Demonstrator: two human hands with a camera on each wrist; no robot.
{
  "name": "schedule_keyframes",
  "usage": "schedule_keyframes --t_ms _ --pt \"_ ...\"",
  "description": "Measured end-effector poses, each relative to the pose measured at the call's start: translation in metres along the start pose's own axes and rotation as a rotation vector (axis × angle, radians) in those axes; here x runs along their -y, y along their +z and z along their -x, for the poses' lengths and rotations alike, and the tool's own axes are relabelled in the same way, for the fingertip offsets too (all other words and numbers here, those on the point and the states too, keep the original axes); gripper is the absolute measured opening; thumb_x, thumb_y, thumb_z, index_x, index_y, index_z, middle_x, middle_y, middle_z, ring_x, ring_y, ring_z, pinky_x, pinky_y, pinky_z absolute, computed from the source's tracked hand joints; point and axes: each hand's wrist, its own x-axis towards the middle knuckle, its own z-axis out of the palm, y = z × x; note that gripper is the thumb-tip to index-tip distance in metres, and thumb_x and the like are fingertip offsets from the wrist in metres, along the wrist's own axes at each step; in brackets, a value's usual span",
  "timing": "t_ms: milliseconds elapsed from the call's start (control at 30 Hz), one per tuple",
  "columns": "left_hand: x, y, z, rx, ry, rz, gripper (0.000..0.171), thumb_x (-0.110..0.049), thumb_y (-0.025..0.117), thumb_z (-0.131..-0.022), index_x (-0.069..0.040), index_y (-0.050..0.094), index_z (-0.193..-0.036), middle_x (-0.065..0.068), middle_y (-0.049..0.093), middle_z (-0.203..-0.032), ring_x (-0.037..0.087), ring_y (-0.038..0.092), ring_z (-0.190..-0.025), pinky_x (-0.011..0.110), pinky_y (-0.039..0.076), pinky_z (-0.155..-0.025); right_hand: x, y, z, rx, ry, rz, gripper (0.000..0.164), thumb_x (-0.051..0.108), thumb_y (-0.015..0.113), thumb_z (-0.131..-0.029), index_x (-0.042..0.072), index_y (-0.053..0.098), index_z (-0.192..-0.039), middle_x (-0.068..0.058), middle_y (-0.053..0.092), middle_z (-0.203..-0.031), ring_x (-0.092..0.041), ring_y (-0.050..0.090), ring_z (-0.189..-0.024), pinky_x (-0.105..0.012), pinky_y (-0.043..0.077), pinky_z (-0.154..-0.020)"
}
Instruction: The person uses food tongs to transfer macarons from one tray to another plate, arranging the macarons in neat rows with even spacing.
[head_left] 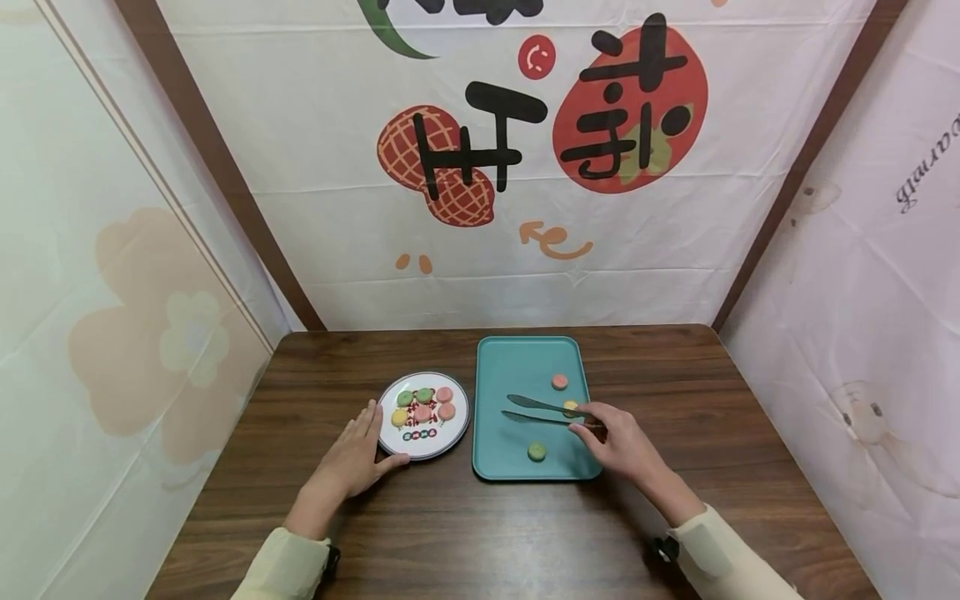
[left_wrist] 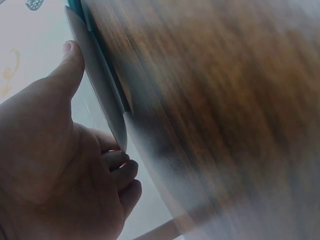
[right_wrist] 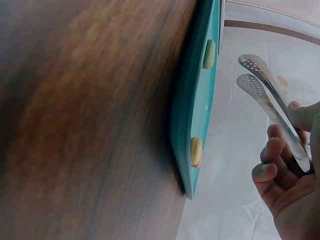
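My left hand (head_left: 352,454) touches the white plate (head_left: 448,432), fingers extended along its left side and thumb at its near rim. Several green, pink and yellow macarons (head_left: 423,413) lie on that plate. My right hand (head_left: 618,442) holds metal tongs (head_left: 542,405) above the teal tray (head_left: 513,367). The tongs' perforated ends (right_wrist: 252,85) stand apart with nothing between them, as the right wrist view shows. On the tray are a pink macaron (head_left: 559,382), a yellow macaron (head_left: 571,404) partly covered by the tongs, and a green macaron (head_left: 536,452).
Plate and tray stand side by side on a dark brown wooden table (head_left: 465,533). Printed white fabric (head_left: 322,208) hangs behind the table and along both sides. A dark band shows at each sleeve's cuff (head_left: 667,548).
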Motion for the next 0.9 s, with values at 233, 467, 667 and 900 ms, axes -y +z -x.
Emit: schedule_keyframes --t_ms 233,467,667,900 --pt "0.001 0.0 0.0 0.001 0.001 0.0 0.109 -0.059 0.068 -0.101 0.013 0.017 -0.165 0.035 0.012 -0.173 0.051 0.02 -0.16 0.062 0.019 -0.131 0.002 -0.005 0.009 0.007 0.024 0.005 0.028 0.009 0.083 -0.096 -0.004 0.075 -0.12 0.008 0.064 -0.085 0.0 0.053 -0.068 -0.023 0.054 -0.058" --pt "0.0 -0.002 0.0 0.002 0.01 -0.002 0.11 -0.061 0.066 -0.101 0.014 0.018 -0.165 0.035 0.013 -0.173 0.051 0.02 -0.16 0.062 0.02 -0.131 0.001 -0.008 0.017 0.026 0.042 0.006 0.027 0.009 0.082 -0.097 -0.002 0.075 -0.12 0.006 0.069 -0.09 0.001 0.057 -0.073 -0.023 0.057 -0.061" --pt "-0.001 -0.005 0.001 0.002 0.007 -0.001 0.111 -0.063 0.067 -0.1 0.015 0.019 -0.165 0.036 0.014 -0.173 0.051 0.021 -0.159 0.062 0.021 -0.131 0.001 -0.011 0.025 0.046 0.054 0.0 0.028 0.01 0.081 -0.097 -0.003 0.074 -0.121 0.001 0.073 -0.097 0.0 0.066 -0.078 -0.024 0.061 -0.065" --pt "-0.004 -0.006 0.002 0.009 0.003 -0.006 0.111 -0.062 0.067 -0.1 0.014 0.02 -0.165 0.036 0.015 -0.173 0.052 0.023 -0.159 0.063 0.022 -0.13 0.001 -0.014 0.033 0.054 0.026 -0.025 0.027 0.007 0.081 -0.097 -0.004 0.074 -0.121 -0.005 0.075 -0.1 -0.003 0.07 -0.082 -0.026 0.063 -0.067"
